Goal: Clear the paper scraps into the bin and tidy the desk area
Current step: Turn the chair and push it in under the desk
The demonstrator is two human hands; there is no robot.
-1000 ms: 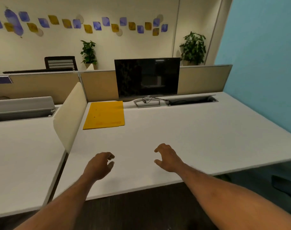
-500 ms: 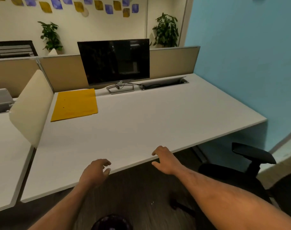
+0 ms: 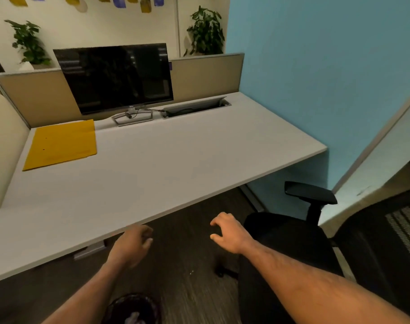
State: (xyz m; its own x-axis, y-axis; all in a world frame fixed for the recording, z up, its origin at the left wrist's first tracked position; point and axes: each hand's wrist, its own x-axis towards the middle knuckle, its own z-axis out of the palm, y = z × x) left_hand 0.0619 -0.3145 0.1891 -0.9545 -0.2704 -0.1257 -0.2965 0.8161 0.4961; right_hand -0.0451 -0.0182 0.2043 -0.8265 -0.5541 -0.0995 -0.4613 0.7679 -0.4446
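Paper scraps, pale and crumpled, lie in the round dark bin (image 3: 132, 309) on the floor below the left hand (image 3: 131, 247), whose grip, like the right hand's (image 3: 229, 233), hangs loosely curled and empty off the white tabletop (image 3: 152, 174), suggesting clearing is done.

desk (image 3: 166, 169): monitor (image 3: 116, 77) at rear centre, before the partition (image 3: 206, 73); folder (image 3: 61, 145) at rear left, beside the monitor stand; cable tray (image 3: 195, 108) right of the stand. office chair (image 3: 299, 232) right of the desk. bin (image 3: 132, 308) on the floor, in front.
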